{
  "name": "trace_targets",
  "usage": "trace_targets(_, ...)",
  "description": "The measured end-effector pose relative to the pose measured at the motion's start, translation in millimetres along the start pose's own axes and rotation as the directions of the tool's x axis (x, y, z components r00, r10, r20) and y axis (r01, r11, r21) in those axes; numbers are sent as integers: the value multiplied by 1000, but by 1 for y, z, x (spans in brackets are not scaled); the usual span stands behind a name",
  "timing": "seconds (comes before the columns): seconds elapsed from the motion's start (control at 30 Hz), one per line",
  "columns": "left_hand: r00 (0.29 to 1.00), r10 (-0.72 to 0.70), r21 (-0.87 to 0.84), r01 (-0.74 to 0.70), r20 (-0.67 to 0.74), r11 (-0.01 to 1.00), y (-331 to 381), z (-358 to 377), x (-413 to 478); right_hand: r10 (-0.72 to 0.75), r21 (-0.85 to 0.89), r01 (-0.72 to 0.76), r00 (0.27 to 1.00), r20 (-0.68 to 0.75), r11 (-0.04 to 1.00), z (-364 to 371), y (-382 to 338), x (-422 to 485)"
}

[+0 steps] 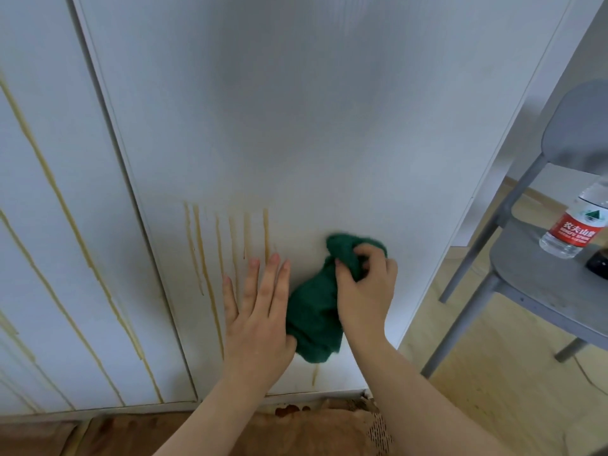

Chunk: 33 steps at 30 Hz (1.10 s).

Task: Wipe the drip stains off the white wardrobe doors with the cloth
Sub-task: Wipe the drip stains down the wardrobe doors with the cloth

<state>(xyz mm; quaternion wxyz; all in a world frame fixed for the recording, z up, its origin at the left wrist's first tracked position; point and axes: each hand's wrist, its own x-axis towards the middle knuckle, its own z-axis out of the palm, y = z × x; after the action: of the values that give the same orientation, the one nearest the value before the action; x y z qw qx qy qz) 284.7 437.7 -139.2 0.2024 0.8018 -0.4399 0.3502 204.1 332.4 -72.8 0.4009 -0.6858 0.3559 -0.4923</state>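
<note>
**Forearms reach in, cloth pressed to the right door**

Both bare arms rise from 6 o'clock over crumpled brown paper lying along the wardrobe's foot. At 6 o'clock the left hand lies flat on the right door, its fingers straight and slightly spread. Its fingertips reach the lower ends of the drip stains.

Just at its 3 o'clock, the right hand curls its fingers round the bunched top of the cloth and holds it against the door. The cloth is dark green with a nubbly, towel-like nap. The rest of it hangs down between the two hands, touching the left hand's thumb side.

The stains are thin yellow-brown vertical runs, clustered at 7 o'clock, with one short run below the cloth. Longer slanting runs cross the left door at 9 o'clock. Both doors are matt white.

At 4 o'clock a grey chair with a moulded seat and tubular legs stands on a pale wood-look floor. On its seat is a clear plastic bottle. Its red label carries the white characters 农夫山泉 and small Latin letters that seem to read NONGFU SPRING, under a green triangle mark. Beside it lies a small dark object, cut off by the frame edge — I cannot tell what it is.
</note>
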Motion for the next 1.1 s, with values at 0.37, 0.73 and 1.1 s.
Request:
trace_targets(0.37,996,-66,-49,63,-65,997,2,-5,10,-707,-328,742,665,242,585,7,67,2)
trace_targets(0.73,999,-33,1,33,-9,999,-2,27,-33,-861,-596,709,506,57,378,18,75,13)
trace_targets(1.1,999,-53,-21,53,8,998,13,67,-62,-840,-462,827,473,264,320,6,150,-12)
